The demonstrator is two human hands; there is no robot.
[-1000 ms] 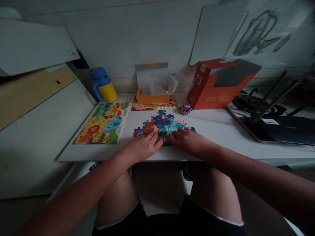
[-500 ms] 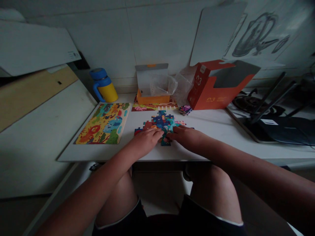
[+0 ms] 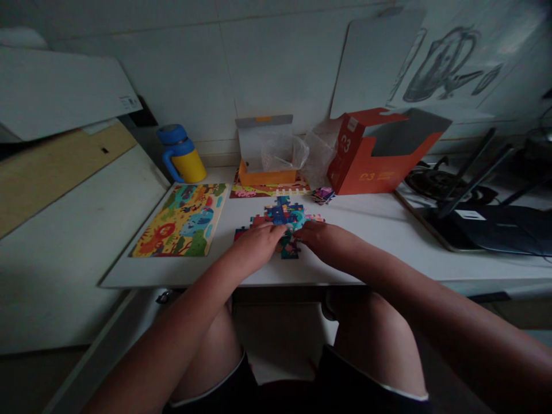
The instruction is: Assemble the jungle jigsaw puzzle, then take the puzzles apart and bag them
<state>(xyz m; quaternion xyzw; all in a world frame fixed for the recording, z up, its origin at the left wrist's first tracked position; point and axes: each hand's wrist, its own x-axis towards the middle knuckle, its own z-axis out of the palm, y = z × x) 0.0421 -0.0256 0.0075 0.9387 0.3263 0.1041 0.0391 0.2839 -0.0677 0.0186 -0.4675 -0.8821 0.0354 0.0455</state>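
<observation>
A partly joined jigsaw puzzle (image 3: 280, 214), dark blue, teal and red with stepped, knobbed edges, lies flat on the white table in front of me. My left hand (image 3: 261, 240) rests over its left part, palm down, fingers stretched toward the middle. From the right, my right hand (image 3: 317, 237) reaches onto the puzzle with its fingers bent and drawn together at the lower middle. Whatever is under those fingertips is too small and covered to make out. The tips of both hands are close together, with a narrow gap between them. Both hands hide parts of the puzzle.
A yellow animal picture board (image 3: 181, 221) lies at left, with a blue-and-yellow flask (image 3: 184, 158) behind it. Farther back are an open orange box (image 3: 267, 177), clear plastic bag (image 3: 317, 155), small stack of pieces (image 3: 323, 195) and red box (image 3: 379, 167). A black router (image 3: 504, 224) stands right.
My right hand's fingers have drawn closer together and slid slightly down on the puzzle. My left hand stays nearly in place. The whole view has shifted a little.
</observation>
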